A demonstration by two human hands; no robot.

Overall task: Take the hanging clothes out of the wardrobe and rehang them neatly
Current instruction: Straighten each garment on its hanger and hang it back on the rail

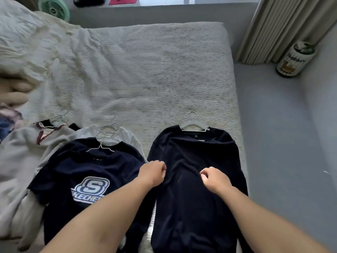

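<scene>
Both forearms reach in from six o'clock; the left hand point(152, 172) and the right hand point(215, 178), fingers curled, pinch the dark sweater point(197, 179) lying flat on the bed point(164, 70); at nine o'clock lies a logo T-shirt point(87, 179), and at twelve the sweater's white hanger point(194, 125)

The dark sweater point(197, 189) is running off the bottom edge. The logo shirt point(82, 179) is covering most of the white garment point(125, 136) beneath. Fingertips of both hands, left point(152, 172) and right point(216, 179), are curling out of sight. The bottle point(293, 59) label is blurring.
</scene>
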